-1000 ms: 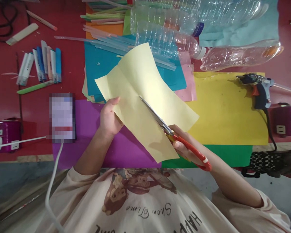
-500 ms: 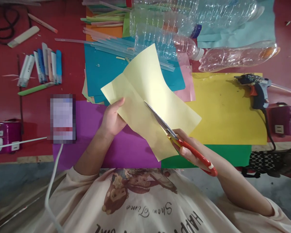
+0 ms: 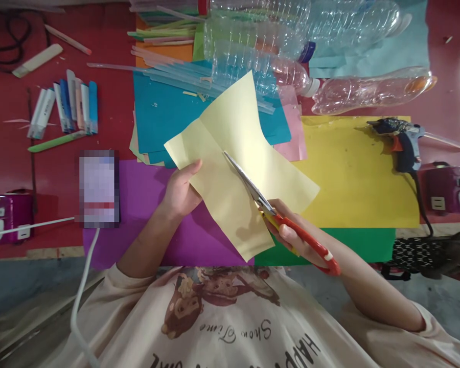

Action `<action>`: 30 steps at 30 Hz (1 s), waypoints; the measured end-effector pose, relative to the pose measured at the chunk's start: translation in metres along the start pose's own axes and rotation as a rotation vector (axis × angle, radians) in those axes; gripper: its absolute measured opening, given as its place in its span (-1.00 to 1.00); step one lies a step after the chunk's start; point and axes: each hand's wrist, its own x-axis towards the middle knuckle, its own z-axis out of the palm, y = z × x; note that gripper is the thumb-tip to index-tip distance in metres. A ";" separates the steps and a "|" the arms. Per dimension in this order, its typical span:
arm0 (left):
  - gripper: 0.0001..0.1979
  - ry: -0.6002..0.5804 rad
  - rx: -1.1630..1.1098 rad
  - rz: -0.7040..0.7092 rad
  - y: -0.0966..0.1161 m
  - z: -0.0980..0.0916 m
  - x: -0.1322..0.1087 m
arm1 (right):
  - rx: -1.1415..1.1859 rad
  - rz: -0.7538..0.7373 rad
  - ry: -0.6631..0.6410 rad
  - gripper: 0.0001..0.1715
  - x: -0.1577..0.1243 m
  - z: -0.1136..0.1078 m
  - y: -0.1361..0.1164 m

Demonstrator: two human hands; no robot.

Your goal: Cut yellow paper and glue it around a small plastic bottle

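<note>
A pale yellow sheet of paper is held up over the table. My left hand pinches its left edge, thumb on top. My right hand is closed round the red handles of a pair of scissors. The steel blades lie across the middle of the sheet, pointing up and left, with the paper between them. The sheet hangs in front of a purple sheet and a green sheet lying on the table.
A bright yellow sheet and a glue gun lie at the right. Clear plastic bottles and glue sticks sit at the back on a teal sheet. Markers lie left, above a phone with a white cable.
The scissors have moved further up into the sheet along the cut. The paper has shifted slightly right and my left hand has followed it.
</note>
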 end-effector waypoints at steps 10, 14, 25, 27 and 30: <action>-0.72 0.044 -0.005 0.022 -0.001 0.002 0.000 | -0.042 -0.026 0.116 -0.19 0.006 0.010 0.006; -0.72 0.043 -0.012 0.015 -0.001 0.001 -0.001 | -0.074 -0.042 0.132 -0.20 0.007 0.010 0.009; -0.64 0.145 0.496 0.376 -0.013 -0.013 0.013 | -0.117 0.001 0.144 -0.14 -0.004 0.004 0.004; -0.63 0.163 0.564 0.431 -0.018 -0.016 0.015 | -0.076 0.013 0.111 -0.16 -0.006 0.003 0.001; -0.62 0.146 0.595 0.474 -0.021 -0.018 0.015 | -0.067 -0.009 0.064 -0.18 -0.006 0.002 0.002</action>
